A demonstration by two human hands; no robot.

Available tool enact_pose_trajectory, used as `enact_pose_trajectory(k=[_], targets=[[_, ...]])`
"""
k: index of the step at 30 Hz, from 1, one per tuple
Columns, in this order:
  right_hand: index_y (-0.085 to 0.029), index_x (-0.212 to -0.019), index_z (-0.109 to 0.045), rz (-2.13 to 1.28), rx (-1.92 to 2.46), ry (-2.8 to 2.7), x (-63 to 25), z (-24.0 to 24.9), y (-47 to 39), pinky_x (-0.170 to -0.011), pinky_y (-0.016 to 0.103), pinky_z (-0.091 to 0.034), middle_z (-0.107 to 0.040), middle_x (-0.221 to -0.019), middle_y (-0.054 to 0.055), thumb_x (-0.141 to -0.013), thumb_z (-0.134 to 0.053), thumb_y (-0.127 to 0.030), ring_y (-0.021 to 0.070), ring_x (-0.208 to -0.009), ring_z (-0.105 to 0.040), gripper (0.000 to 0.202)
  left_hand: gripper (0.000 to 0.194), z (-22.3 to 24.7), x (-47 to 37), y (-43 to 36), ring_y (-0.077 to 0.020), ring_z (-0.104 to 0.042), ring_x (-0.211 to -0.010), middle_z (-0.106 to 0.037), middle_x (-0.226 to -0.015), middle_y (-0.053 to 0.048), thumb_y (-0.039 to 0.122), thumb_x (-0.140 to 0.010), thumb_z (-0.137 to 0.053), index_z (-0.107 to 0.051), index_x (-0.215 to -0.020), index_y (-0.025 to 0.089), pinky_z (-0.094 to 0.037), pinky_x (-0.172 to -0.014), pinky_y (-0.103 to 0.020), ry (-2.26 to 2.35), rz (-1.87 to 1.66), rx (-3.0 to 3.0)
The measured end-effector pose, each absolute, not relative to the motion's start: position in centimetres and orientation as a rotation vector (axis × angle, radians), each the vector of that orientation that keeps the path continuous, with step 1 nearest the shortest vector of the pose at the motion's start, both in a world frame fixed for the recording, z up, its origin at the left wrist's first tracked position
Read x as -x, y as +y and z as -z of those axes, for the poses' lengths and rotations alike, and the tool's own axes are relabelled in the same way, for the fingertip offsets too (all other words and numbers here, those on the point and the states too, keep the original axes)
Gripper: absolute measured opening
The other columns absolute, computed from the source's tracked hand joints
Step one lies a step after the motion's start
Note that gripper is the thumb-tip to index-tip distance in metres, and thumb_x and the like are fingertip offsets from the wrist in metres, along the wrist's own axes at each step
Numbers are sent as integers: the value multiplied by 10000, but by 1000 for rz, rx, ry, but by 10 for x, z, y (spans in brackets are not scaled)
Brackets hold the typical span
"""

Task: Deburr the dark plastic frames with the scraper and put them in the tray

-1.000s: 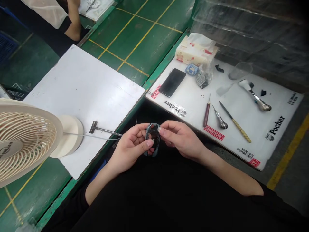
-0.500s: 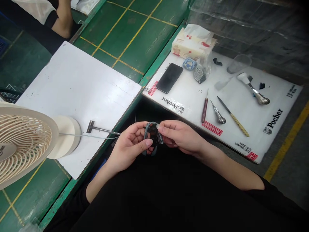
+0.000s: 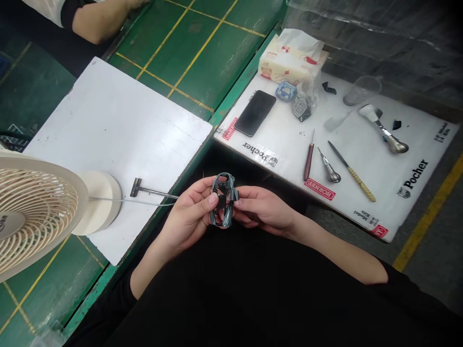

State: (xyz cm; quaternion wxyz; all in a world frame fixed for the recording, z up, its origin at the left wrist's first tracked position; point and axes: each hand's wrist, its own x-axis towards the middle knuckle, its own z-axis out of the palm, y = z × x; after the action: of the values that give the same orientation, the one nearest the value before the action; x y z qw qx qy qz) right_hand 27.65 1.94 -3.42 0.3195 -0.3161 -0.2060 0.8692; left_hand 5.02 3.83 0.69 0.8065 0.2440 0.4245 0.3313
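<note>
Both of my hands hold a small dark grey model car body [image 3: 223, 198] over my lap, in front of the bench edge. My left hand [image 3: 190, 218] grips its left side with the thumb laid on top. On the other side, my right hand [image 3: 262, 209] pinches it with the fingertips. The shell stands nearly upright, its open frame facing me.
A white board [image 3: 119, 130] with a small metal hammer [image 3: 152, 192] and a cream fan [image 3: 36, 212] lies to the left. On the right, a white Pocher board [image 3: 289, 144] carries a phone [image 3: 255, 113], tissue pack [image 3: 289, 65], awls and a file [image 3: 350, 171]. Another person's arm [image 3: 94, 19] is at top left.
I have turned the car body between my fingers, so it now stands more upright and a little higher. My right fingers shifted from its top to its side.
</note>
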Motion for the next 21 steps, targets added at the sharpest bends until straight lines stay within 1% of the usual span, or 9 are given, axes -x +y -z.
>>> enact_pose_trajectory(k=[4,6,8,10,12,14,19,21], targets=[[-168,-975,-783,-2329,760,-490,-276,34,19,-486,215,-272,-744,-915,67,-900,-986,-505,108,-625,-454,401,465,-7,-49,37,-166,-781,-709,-821,-1054,-60,342,-963,-1016,-861,-1380,209,-716,-602,-277,889,-703,-518],[-171,-965,-777,-2323,757,-493,-276,33,19,-483,213,-267,-735,-899,62,-910,-984,-524,112,-626,-454,413,463,-7,-49,36,-164,-780,-707,-824,-1058,-60,347,-967,-1013,-864,-1383,209,-719,-598,-279,891,-705,-523],[-173,-959,-779,-2307,785,-522,-275,32,19,-488,210,-260,-694,-834,37,-915,-1001,-550,111,-623,-433,439,472,-7,-49,35,-162,-788,-728,-839,-1088,-69,332,-960,-1022,-864,-1386,206,-728,-625,-276,906,-708,-532],[-167,-962,-792,-2307,815,-549,-273,31,19,-494,208,-256,-661,-788,20,-913,-1018,-585,106,-616,-408,477,470,-7,-50,35,-147,-791,-739,-855,-1111,-78,306,-955,-1030,-865,-1381,194,-718,-650,-249,917,-713,-548],[-160,-968,-804,-2314,828,-561,-271,31,19,-493,208,-255,-663,-788,22,-907,-1025,-619,101,-613,-401,512,458,-8,-51,34,-129,-786,-722,-859,-1079,-73,284,-958,-1029,-865,-1372,179,-694,-648,-214,909,-726,-574],[-158,-956,-804,-2324,820,-561,-271,31,19,-487,206,-258,-680,-797,28,-893,-1037,-625,97,-607,-405,526,453,-8,-52,34,-122,-780,-696,-854,-1028,-58,277,-963,-1025,-858,-1370,171,-684,-637,-204,895,-734,-602],[-146,-913,-787,-2354,764,-560,-274,36,20,-469,191,-305,-714,-792,34,-828,-1094,-510,85,-576,-468,484,443,-10,-50,31,-123,-775,-670,-844,-971,-38,273,-978,-1010,-822,-1365,167,-674,-622,-206,870,-714,-647],[-139,-923,-792,-2352,766,-566,-275,37,20,-453,187,-327,-730,-795,40,-833,-1091,-485,84,-557,-497,467,430,-10,-50,31,-120,-779,-678,-842,-975,-31,264,-987,-1000,-813,-1363,173,-673,-628,-204,853,-705,-653]])
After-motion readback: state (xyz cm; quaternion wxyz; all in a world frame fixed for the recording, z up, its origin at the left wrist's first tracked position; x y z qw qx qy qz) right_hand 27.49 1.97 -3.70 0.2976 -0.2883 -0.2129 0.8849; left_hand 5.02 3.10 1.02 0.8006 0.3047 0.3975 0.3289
